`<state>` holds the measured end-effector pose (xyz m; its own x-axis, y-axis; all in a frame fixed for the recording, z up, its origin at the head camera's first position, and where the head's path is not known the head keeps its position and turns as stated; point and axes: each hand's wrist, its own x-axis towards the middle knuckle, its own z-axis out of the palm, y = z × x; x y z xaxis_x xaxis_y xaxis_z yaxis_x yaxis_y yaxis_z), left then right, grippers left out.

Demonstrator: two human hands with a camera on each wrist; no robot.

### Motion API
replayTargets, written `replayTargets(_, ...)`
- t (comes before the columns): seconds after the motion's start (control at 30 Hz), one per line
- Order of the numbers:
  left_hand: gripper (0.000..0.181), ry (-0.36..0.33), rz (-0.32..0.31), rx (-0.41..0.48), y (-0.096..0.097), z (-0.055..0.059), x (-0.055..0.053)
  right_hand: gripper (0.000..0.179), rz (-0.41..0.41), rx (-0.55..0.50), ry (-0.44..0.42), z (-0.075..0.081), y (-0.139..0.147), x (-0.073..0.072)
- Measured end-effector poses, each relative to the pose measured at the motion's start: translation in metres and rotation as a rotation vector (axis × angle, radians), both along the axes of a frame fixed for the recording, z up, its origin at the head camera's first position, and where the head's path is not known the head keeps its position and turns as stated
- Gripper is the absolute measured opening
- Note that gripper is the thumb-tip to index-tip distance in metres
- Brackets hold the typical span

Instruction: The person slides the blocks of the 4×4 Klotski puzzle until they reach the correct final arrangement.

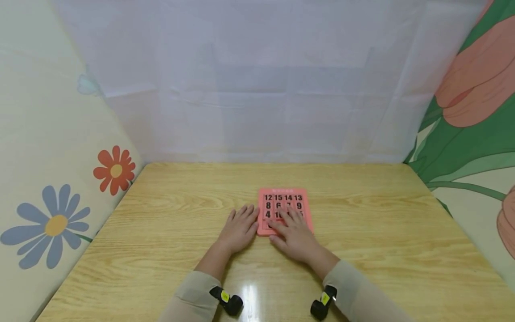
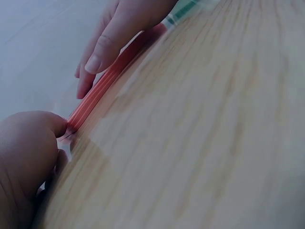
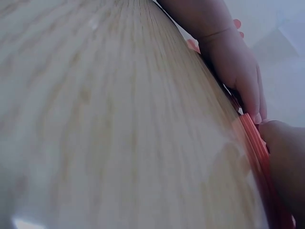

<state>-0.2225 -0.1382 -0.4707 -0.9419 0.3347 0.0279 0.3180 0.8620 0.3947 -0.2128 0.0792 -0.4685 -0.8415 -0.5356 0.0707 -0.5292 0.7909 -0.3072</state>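
Observation:
A pink sliding number puzzle [image 1: 260, 201] lies flat on the wooden table, its white tiles printed with black numbers. The top row reads 12, 15, 14, 13; lower tiles are partly covered. My left hand [image 1: 238, 230] lies palm down at the puzzle's left edge, fingers extended, thumb touching its side. Over the lower right of the puzzle spreads my right hand [image 1: 297, 239], its fingertips on the tiles and hiding several of them. In the left wrist view the puzzle's ridged pink side [image 2: 102, 90] shows between both hands.
The wooden table [image 1: 181, 192] extends around the puzzle, with a white sheet [image 1: 257, 112] hanging behind its far edge. Flower-patterned cloths flank it left and right. Black wrist cameras [image 1: 231, 304] are strapped over the light sleeves.

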Motion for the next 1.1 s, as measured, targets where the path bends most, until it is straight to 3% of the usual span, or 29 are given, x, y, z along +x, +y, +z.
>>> replayTargets(0.57,0.051,-0.001,0.017,-0.020,-0.001,0.001,0.000,0.049,-0.051,-0.034,-0.011,0.000,0.019,-0.002)
replayTargets(0.83,0.051,-0.010,0.017,-0.016,-0.002,0.001,0.000,0.051,-0.039,-0.037,0.029,0.006,0.006,-0.013)
replayTargets(1.1,0.051,0.009,-0.001,-0.010,0.000,0.001,0.001,0.055,-0.030,0.017,0.009,0.008,-0.010,-0.026)
